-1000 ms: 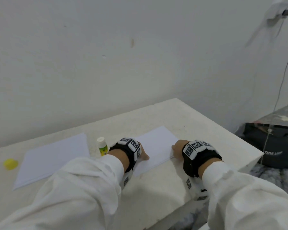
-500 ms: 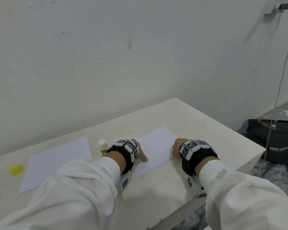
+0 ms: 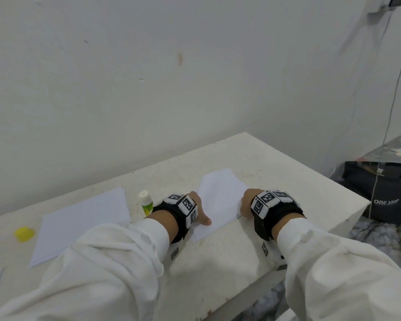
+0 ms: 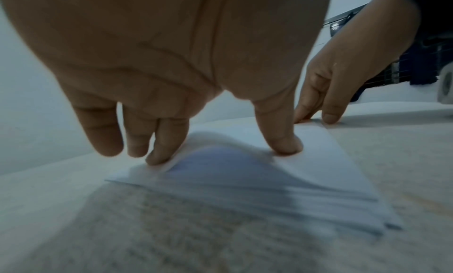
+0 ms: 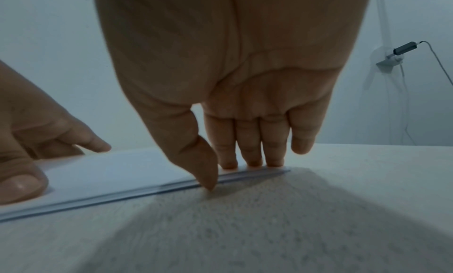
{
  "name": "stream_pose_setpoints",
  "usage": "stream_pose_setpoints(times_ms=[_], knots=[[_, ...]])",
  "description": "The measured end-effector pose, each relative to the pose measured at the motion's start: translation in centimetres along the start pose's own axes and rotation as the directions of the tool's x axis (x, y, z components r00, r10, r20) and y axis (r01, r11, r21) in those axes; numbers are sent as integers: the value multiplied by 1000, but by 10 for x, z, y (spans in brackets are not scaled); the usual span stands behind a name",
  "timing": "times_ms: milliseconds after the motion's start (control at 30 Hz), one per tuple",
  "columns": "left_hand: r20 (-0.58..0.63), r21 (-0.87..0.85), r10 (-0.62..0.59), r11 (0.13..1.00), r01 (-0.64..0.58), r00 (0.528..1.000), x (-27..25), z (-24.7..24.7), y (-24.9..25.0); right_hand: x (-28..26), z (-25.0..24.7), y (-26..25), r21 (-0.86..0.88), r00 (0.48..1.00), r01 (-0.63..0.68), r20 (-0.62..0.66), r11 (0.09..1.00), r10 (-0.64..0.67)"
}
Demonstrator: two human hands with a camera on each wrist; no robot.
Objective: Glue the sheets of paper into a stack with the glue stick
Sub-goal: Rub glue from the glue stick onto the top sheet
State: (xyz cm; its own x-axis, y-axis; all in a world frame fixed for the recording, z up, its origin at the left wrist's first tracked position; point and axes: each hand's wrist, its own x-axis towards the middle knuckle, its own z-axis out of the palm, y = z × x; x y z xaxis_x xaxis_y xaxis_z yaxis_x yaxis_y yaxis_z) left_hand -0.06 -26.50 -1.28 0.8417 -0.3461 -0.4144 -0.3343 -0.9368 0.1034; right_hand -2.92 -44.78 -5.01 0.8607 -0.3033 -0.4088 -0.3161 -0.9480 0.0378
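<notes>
L hand (image 3: 196,208) & R hand (image 3: 247,202), fingers straight, pressed thin paper stack (image 3: 220,200) edges on rough table (image 3: 218,258).

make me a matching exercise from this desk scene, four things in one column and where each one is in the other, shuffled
Things:
1. glue stick
2. yellow cap
3. left hand
4. black bag

Places:
A. on the floor, right of the table
B. pressing on the sheet in the middle
C. upright, uncapped, between the two lots of paper
D. lying alone near the table's far left

Pairs: 1-C, 2-D, 3-B, 4-A
</notes>
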Motion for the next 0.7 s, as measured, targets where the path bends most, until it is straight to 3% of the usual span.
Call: stream_pose_setpoints(times_ms=[100, 200, 300, 333, 433, 567, 700], knots=[[-95, -418, -25, 908, -17, 995, -2, 0, 4, 0, -1, -2, 45, 1000, -22, 20, 999, 21], [-132, -746, -151, 666, 2, 980, -12, -6, 5, -6, -3, -3, 39, 997, -58, 47, 998, 57], [-29, -905, -192, 422, 56, 981, -24, -7, 4, -4, -6, -3, 131, 998, -56, 15, 990, 55], [5, -913, -182, 400, 79, 983, -30, -5, 3, -7, -9, -2, 87, 998, -57, -7, 995, 58], [63, -912, -161, 392, 122, 985, -47, 2, -4, -17, -20, 0, 176, 994, -88, -42, 980, 97], [201, -905, -167, 346, 249, 965, -73, 15, -24, -38, -27, -4, 151, 996, -46, -66, 987, 57], [211, -873, -171, 410, 264, 962, -109, 27, -63, -45, -29, -27, 21, 997, 35, -65, 999, -34]])
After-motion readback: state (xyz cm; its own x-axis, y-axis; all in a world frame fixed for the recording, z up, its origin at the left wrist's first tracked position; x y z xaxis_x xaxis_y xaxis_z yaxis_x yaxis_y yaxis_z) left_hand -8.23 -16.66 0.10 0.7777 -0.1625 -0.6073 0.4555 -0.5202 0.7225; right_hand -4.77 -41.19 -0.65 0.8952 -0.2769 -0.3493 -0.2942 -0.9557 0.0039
